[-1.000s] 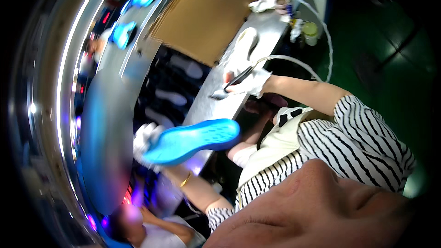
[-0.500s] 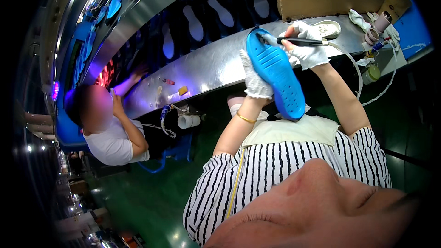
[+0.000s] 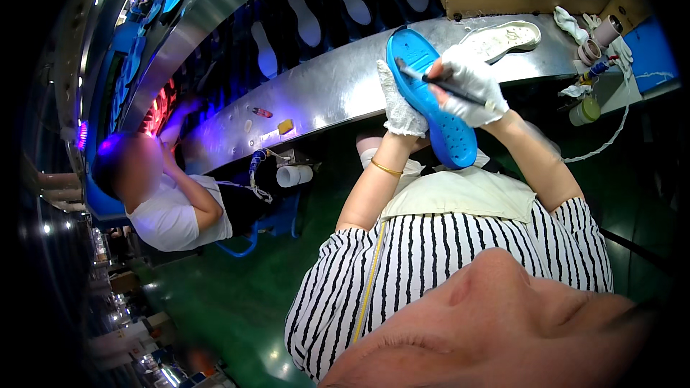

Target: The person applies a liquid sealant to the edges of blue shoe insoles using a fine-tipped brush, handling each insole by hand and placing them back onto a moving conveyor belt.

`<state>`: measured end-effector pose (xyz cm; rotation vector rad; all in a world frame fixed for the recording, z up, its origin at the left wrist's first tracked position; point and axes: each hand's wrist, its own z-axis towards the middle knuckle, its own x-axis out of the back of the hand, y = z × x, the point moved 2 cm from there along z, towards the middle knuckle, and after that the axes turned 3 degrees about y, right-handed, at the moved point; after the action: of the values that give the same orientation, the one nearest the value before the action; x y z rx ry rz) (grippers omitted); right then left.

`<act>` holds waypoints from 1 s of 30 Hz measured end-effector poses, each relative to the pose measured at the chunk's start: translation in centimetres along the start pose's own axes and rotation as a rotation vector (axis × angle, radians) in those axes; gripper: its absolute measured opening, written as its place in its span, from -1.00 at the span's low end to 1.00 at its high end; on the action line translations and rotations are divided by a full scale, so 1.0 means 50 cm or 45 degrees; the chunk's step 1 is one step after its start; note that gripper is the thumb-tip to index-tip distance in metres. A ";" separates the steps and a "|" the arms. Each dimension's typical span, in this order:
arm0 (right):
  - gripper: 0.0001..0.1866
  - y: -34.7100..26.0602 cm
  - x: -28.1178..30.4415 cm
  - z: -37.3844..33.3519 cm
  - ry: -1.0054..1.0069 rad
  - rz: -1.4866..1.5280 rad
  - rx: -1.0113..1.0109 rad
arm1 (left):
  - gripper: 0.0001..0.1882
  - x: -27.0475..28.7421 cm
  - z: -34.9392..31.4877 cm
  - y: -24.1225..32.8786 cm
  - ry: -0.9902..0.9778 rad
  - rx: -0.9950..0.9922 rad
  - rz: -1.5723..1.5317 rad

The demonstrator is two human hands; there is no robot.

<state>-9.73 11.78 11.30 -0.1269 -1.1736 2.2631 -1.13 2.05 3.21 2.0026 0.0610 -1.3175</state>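
1. The left hand [image 3: 399, 104], in a white glove, grips the blue shoe sole [image 3: 430, 97] from behind, holding it up in front of the metal desk [image 3: 323, 93].
2. The right hand [image 3: 468, 86], also gloved, clasps a thin dark brush [image 3: 440, 83] against the sole's face.
3. A white sole [image 3: 503, 36] lies at the desk's far right edge.

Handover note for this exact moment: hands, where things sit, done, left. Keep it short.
Left hand, white glove: holds the blue shoe sole from behind, tilted up off the metal bench.
Right hand, white glove: grips a dark brush, tip on the sole's upper half.
White sole lies on the bench, beyond the hands.
Done: sole picked up, brush in contact.
Left: coverage cannot be judged, so check the whole sole.
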 end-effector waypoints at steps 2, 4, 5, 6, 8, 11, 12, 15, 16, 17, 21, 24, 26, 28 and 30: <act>-0.78 -0.010 0.001 -0.014 -0.063 0.031 -0.186 | -0.08 -0.007 -0.005 0.004 0.023 0.023 -0.034; -0.78 0.013 0.014 -0.031 -0.030 0.121 -0.290 | -0.07 -0.005 -0.011 0.018 0.058 0.004 0.025; -0.78 0.013 0.011 -0.030 0.036 0.021 -0.122 | -0.07 0.000 -0.010 0.023 0.062 0.011 0.025; -0.79 0.013 0.007 -0.030 0.103 -0.079 0.046 | -0.08 0.006 -0.005 0.028 0.065 0.019 0.026; -0.79 0.001 -0.004 -0.031 0.005 -0.131 0.087 | -0.09 0.011 -0.002 0.035 0.054 0.022 0.029; -0.79 -0.023 -0.014 -0.047 -0.087 -0.127 0.095 | -0.09 0.005 -0.016 0.047 0.047 0.012 0.079; -0.80 -0.026 -0.008 -0.051 -0.096 -0.047 0.016 | -0.09 -0.001 -0.028 0.045 0.003 0.061 0.078; -0.86 0.018 0.041 -0.092 -0.104 0.275 -0.533 | -0.09 -0.030 -0.076 0.035 -0.206 0.189 0.152; -0.89 0.017 0.059 -0.098 -0.036 0.119 -0.482 | -0.11 0.002 -0.077 0.013 -0.255 0.208 0.172; -0.90 0.024 0.064 -0.105 -0.001 0.160 -0.521 | -0.12 0.001 -0.092 0.000 -0.210 0.259 0.245; -0.91 0.025 0.051 -0.113 -0.021 0.329 -0.514 | -0.14 0.023 -0.076 -0.020 -0.220 0.341 0.272; -0.90 0.022 0.051 -0.100 -0.091 0.540 -0.672 | -0.02 -0.006 -0.058 -0.008 -0.178 0.290 0.303; -0.92 0.037 0.066 -0.082 -0.068 0.352 -0.533 | 0.02 -0.033 -0.050 0.009 -0.226 0.210 0.298; -0.90 0.035 0.065 -0.071 0.062 0.164 -0.416 | 0.06 -0.057 -0.033 0.018 -0.222 0.094 0.260; -0.89 0.013 0.048 -0.054 -0.066 0.293 -0.461 | 0.07 -0.035 0.005 0.017 -0.169 -0.023 0.151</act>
<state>-11.11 14.69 9.57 -0.3615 -1.6623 2.2316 -1.80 1.88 5.05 1.8689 -0.1062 -1.3650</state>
